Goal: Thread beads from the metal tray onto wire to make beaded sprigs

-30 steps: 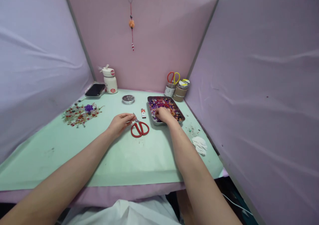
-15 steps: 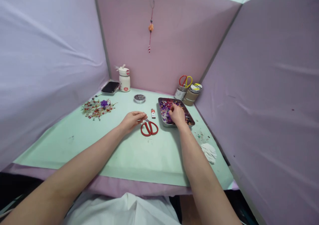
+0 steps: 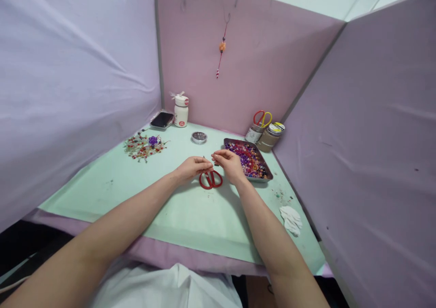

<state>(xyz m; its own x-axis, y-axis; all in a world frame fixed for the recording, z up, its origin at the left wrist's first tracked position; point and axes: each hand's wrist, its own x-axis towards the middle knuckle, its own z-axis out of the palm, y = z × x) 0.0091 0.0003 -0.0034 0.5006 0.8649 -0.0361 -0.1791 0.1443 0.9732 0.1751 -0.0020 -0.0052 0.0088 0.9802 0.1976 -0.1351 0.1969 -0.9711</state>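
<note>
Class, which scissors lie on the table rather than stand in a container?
The pair with two red loops, just by the left hand; the red and yellow loops farther back stick up from the container.

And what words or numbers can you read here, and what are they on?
Nothing is clear enough to quote.
White bottle: red round mark, too small to read.
Jar: yellow-and-white label on top, too blurred.
Container beside it: faint marks, too blurred.
</note>
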